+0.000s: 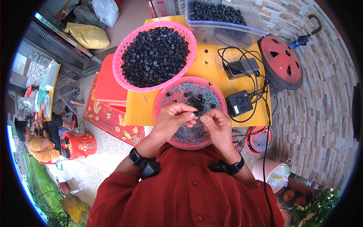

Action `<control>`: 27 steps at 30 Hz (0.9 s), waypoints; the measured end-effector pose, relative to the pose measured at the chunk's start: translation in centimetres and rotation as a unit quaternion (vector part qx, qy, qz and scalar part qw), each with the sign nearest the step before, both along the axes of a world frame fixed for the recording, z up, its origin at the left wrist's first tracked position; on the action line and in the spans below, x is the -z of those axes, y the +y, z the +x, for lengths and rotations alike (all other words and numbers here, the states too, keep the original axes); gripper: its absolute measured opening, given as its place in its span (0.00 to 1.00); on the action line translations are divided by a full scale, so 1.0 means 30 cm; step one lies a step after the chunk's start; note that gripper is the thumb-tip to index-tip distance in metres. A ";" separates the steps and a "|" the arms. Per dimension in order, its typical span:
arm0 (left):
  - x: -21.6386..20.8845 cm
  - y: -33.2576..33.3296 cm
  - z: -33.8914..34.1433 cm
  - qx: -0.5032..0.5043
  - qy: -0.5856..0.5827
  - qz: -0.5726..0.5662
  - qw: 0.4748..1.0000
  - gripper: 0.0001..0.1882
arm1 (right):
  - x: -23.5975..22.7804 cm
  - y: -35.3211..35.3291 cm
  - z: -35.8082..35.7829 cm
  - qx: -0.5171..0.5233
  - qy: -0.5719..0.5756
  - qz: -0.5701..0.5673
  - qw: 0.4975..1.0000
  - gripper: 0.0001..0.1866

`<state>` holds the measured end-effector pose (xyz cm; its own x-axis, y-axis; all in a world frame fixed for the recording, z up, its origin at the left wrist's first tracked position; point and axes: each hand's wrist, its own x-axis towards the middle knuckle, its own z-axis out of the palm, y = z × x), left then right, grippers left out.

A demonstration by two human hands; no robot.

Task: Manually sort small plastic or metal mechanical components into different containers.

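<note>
L hand [174, 118] & R hand [218, 126] both up over the red basin [156, 104], thumb + forefinger of each drawn tog. in a pinch, tips nearly meeting; whatever's b/w them is too small to make out, so can't tell what's pinched. Basin, at the near edge of the bench [211, 64], holds loose silvery screws [211, 99] w/ a heap of black caps [196, 101] mid-basin, partly hidden by fingers. Pink basket [117, 62] piled w/ similar caps just beyond, hiding a bit of basin's far rim; can't tell if they touch. Clear bin [211, 36] farther back w/ more black pcs, cut off at top. R of basin, two black boxes [239, 104], cables [268, 113] looping round 'em, hard to trace. Low R, past the wrist, a red tub [269, 138], contents unclear. Far L, a seated person [41, 145] near the dark rim, hands' work too small to read
</note>
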<state>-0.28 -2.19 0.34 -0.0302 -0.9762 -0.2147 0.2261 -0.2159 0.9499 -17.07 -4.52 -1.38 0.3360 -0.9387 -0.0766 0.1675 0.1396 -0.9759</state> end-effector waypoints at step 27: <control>-0.058 -0.392 0.475 -0.016 -0.694 0.032 0.719 0.09 | 0.045 -0.017 -0.059 -0.024 -0.140 0.018 0.990 0.06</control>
